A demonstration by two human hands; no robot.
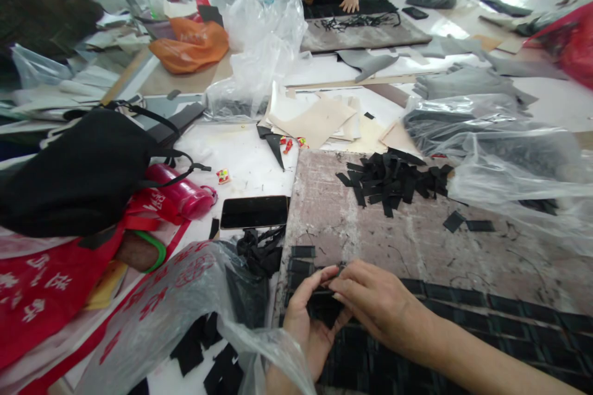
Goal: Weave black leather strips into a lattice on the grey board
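My left hand (303,321) is curled around a small black piece of fabric (327,307), thumb and fingers closed on it. Fingertips of my right hand (382,305) pinch together at the same piece's upper edge, touching my left fingers; exactly what they grip is partly hidden. Both hands are just above rows of black strips (463,315) laid out on a worn brownish board (417,247). Two short black strips (303,252) lie at the board's left side, beyond my left hand. Further back on the board is a loose heap of cut black strips (389,179).
Left of the board are a phone (254,212), a clear plastic bag (199,302), a pink bottle (183,192) and a black bag (78,173). More plastic bags (504,154) crowd the right. Across the table, another person's hands (351,4) rest at a second board (365,34).
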